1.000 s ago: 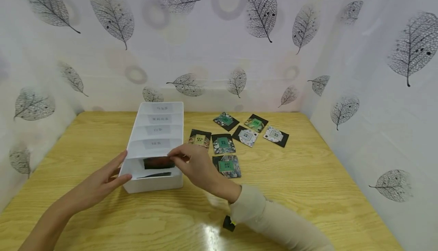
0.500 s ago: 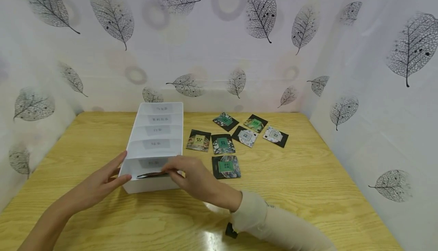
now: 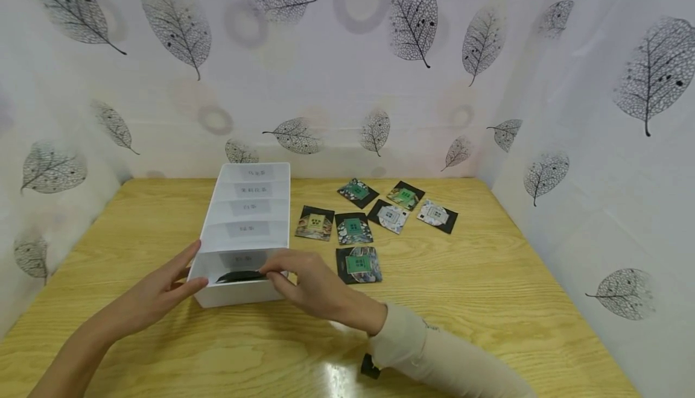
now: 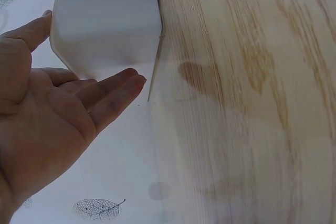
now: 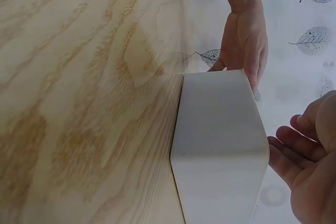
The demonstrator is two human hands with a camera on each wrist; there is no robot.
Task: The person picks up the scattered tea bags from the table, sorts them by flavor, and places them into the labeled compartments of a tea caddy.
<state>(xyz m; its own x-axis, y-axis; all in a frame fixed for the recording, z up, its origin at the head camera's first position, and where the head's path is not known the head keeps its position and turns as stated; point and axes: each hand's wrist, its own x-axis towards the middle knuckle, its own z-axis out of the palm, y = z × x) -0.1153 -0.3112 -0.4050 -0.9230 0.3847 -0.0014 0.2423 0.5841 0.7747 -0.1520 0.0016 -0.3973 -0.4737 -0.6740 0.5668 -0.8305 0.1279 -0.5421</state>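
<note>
A white divided box [image 3: 247, 294] stands on the table, its compartments labelled along the dividers. My left hand [image 3: 149, 295] steadies its front left corner, thumb at the front rim and fingers along the side. In the left wrist view, that hand [image 4: 58, 98] has its fingers stretched out against the box wall [image 4: 107, 14]. With thumb and fingertips, my right hand [image 3: 312, 283] pinches a dark tea sachet [image 3: 239, 276] down inside the front compartment, by the front wall. The right wrist view shows the right hand [image 5: 310, 156] at the box rim; the wall [image 5: 220, 119] hides the sachet there.
Right of the box lie several tea sachets, the nearest being a green-labelled sachet [image 3: 359, 264] and a yellow-labelled sachet [image 3: 315, 223]. A small black object [image 3: 370, 366] sits by the right sleeve [image 3: 402, 334]. A leaf-patterned curtain [image 3: 336, 84] surrounds the wooden table [image 3: 467, 277].
My right hand has gone down and nearer the front wall, taking the sachet from against the divider into the front compartment. My left hand has stayed on the box.
</note>
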